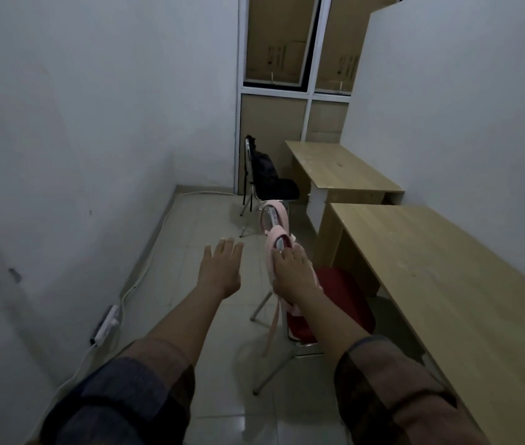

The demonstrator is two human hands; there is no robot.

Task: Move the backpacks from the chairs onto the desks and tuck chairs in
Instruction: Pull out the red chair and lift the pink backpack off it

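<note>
A red-seated metal chair (344, 297) stands beside the near wooden desk (441, 284). Pink backpack straps (275, 220) hang over its backrest, and most of the pink bag is hidden behind my arm. My right hand (293, 274) rests on the top of that backrest, over the pink fabric; how firmly it grips is unclear. My left hand (221, 268) hovers open, fingers spread, just left of the chair. Farther back, a black backpack (264, 167) leans on a black-seated chair (282, 187) next to the far desk (341, 168).
A white wall runs along the left, with a power strip (105, 324) and white cable on the tiled floor at its base. A white partition backs both desks on the right. Cardboard-filled window panels (274, 117) close off the far end.
</note>
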